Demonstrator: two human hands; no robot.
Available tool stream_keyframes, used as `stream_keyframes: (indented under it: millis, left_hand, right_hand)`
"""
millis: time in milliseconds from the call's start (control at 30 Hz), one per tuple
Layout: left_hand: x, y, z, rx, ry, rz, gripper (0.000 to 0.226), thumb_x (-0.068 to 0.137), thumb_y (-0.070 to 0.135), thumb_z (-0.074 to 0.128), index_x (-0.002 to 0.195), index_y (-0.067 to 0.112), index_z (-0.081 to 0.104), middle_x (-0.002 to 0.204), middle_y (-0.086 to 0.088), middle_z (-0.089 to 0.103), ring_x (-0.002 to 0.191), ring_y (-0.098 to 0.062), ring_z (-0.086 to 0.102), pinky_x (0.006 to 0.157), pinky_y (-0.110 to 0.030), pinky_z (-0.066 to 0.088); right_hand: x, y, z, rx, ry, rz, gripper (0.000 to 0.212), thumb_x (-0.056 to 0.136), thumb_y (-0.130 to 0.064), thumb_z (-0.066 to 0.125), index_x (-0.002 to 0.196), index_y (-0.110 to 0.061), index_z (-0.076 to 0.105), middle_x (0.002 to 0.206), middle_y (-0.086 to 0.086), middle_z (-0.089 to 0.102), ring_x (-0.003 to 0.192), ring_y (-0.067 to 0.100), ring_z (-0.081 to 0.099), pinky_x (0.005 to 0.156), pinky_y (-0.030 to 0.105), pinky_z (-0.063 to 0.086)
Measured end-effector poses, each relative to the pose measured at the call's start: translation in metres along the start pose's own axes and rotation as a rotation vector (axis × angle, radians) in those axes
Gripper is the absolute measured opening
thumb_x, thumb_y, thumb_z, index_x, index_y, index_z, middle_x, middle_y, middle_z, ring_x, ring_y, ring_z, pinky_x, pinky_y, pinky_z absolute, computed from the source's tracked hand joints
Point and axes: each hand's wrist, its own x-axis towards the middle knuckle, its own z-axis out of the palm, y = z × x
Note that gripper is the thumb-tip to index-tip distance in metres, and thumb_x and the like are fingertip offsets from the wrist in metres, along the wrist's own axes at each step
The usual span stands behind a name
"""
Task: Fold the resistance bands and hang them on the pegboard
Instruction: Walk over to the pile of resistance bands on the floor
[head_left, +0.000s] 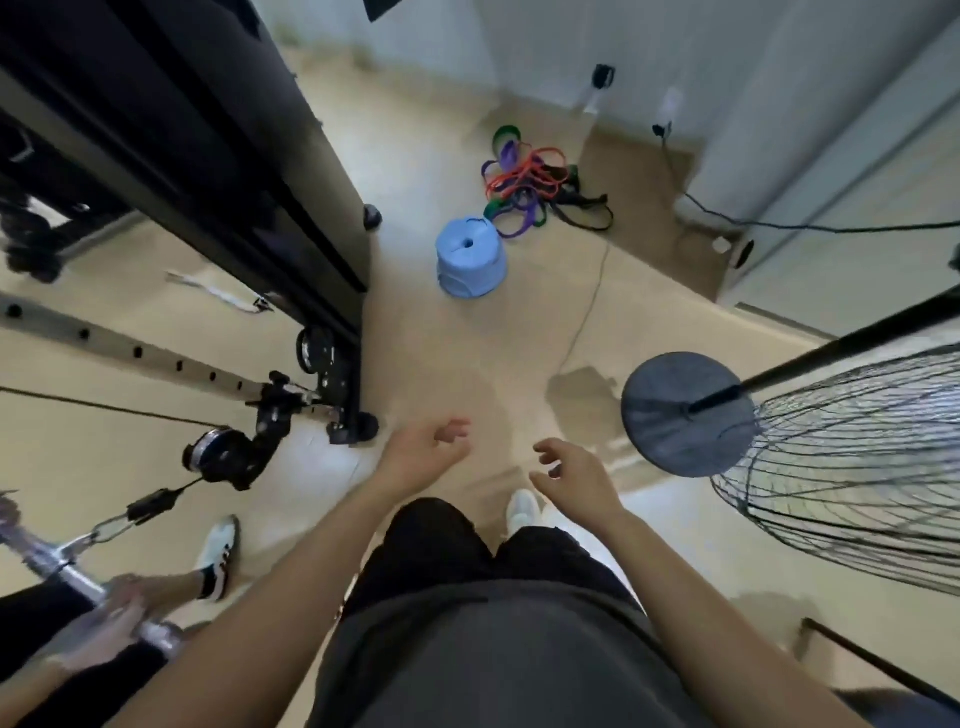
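Beige floor (415, 156) seen with tangled bands (530, 182) beside blue stool (470, 265); left hand (428, 452) and right hand (571, 470) held loosely spread, empty; no writing readable

no readable text, labels, brands, numbers or signs anywhere

I saw a blue plastic stool (471, 262) standing on the tan floor (447, 353), and I placed everything else from it. Left of the stool ran a black machine frame (208, 156), with a pulley (213, 454) and a metal bar (78, 577) nearer the camera. Right of the stool and closer to me stood a fan's round base (688, 414) and its wire cage (852, 467). A black cable (810, 226) lay well right of the stool, by the white wall (649, 47).
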Motion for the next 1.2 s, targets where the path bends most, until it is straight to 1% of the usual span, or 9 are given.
stream_keyframes:
  millis: [233, 333, 400, 500, 667, 767, 833, 933, 1200]
  left_hand:
    - [0.104, -0.003, -0.081, -0.038, -0.071, 0.022, 0.029, 0.085, 0.029, 0.074, 0.111, 0.039, 0.071, 0.100, 0.014, 0.074, 0.093, 0.001, 0.069, 0.090, -0.023, 0.052]
    - [0.171, -0.003, -0.122, -0.034, -0.113, 0.046, 0.025, 0.078, 0.038, 0.073, 0.097, 0.055, 0.069, 0.094, 0.020, 0.074, 0.091, -0.002, 0.070, 0.092, -0.031, 0.056]
    - [0.217, 0.005, -0.154, -0.013, -0.171, 0.065, 0.027, 0.083, 0.030, 0.073, 0.105, 0.045, 0.070, 0.098, 0.014, 0.074, 0.095, -0.008, 0.070, 0.095, -0.037, 0.056]
    - [0.279, 0.031, -0.204, 0.017, -0.182, 0.093, 0.030, 0.088, 0.018, 0.073, 0.117, 0.021, 0.071, 0.104, 0.004, 0.072, 0.098, -0.014, 0.068, 0.094, -0.033, 0.056]
    - [0.367, 0.078, -0.265, 0.104, -0.215, 0.165, 0.033, 0.087, 0.021, 0.074, 0.120, 0.020, 0.071, 0.104, 0.006, 0.072, 0.096, -0.008, 0.066, 0.084, -0.018, 0.050]
    - [0.418, 0.107, -0.288, 0.186, -0.243, 0.200, 0.034, 0.088, 0.028, 0.073, 0.121, 0.026, 0.070, 0.105, 0.012, 0.071, 0.096, -0.004, 0.066, 0.090, -0.027, 0.054]
    - [0.453, 0.126, -0.301, 0.236, -0.242, 0.204, 0.033, 0.087, 0.030, 0.072, 0.120, 0.028, 0.069, 0.104, 0.015, 0.071, 0.096, -0.003, 0.066, 0.092, -0.030, 0.055]
    - [0.504, 0.154, -0.315, 0.273, -0.226, 0.178, 0.032, 0.087, 0.032, 0.072, 0.119, 0.030, 0.069, 0.102, 0.019, 0.070, 0.095, -0.001, 0.066, 0.094, -0.033, 0.055]
    - [0.630, 0.232, -0.358, 0.225, -0.206, 0.142, 0.034, 0.085, 0.037, 0.073, 0.118, 0.034, 0.069, 0.104, 0.014, 0.072, 0.099, -0.004, 0.068, 0.095, -0.039, 0.056]
  right_hand:
    - [0.102, -0.075, -0.026, -0.025, 0.014, 0.096, 0.040, 0.088, -0.029, 0.069, 0.127, -0.022, 0.062, 0.104, -0.007, 0.064, 0.087, 0.014, 0.064, 0.086, 0.031, 0.052]
    - [0.163, -0.115, -0.038, -0.038, 0.051, 0.119, 0.040, 0.088, -0.030, 0.070, 0.127, -0.021, 0.063, 0.101, -0.008, 0.064, 0.087, 0.014, 0.064, 0.087, 0.034, 0.054]
    - [0.201, -0.141, -0.048, -0.046, 0.092, 0.125, 0.039, 0.087, -0.030, 0.071, 0.124, -0.020, 0.065, 0.097, -0.008, 0.063, 0.087, 0.014, 0.065, 0.089, 0.038, 0.055]
    - [0.244, -0.182, -0.068, -0.058, 0.110, 0.149, 0.039, 0.088, -0.030, 0.070, 0.125, -0.020, 0.065, 0.098, -0.008, 0.063, 0.082, 0.010, 0.064, 0.080, 0.026, 0.051]
    - [0.309, -0.228, -0.103, 0.022, 0.164, 0.189, 0.037, 0.089, -0.030, 0.068, 0.126, -0.024, 0.063, 0.106, -0.005, 0.068, 0.088, 0.010, 0.063, 0.063, 0.004, 0.038]
    - [0.354, -0.246, -0.129, 0.064, 0.138, 0.190, 0.033, 0.092, -0.030, 0.065, 0.125, -0.030, 0.060, 0.110, -0.008, 0.067, 0.091, 0.010, 0.060, 0.064, 0.000, 0.038]
    - [0.389, -0.255, -0.145, 0.124, 0.142, 0.205, 0.032, 0.090, -0.031, 0.066, 0.121, -0.035, 0.060, 0.105, -0.011, 0.066, 0.093, 0.014, 0.062, 0.068, 0.005, 0.040]
    - [0.449, -0.262, -0.174, 0.209, 0.182, 0.199, 0.028, 0.086, -0.027, 0.069, 0.114, -0.028, 0.064, 0.097, -0.009, 0.066, 0.086, 0.016, 0.064, 0.078, 0.026, 0.048]
    - [0.577, -0.286, -0.255, 0.228, 0.165, 0.259, 0.041, 0.089, -0.024, 0.064, 0.130, -0.019, 0.060, 0.108, -0.002, 0.066, 0.094, 0.017, 0.062, 0.079, 0.026, 0.043]
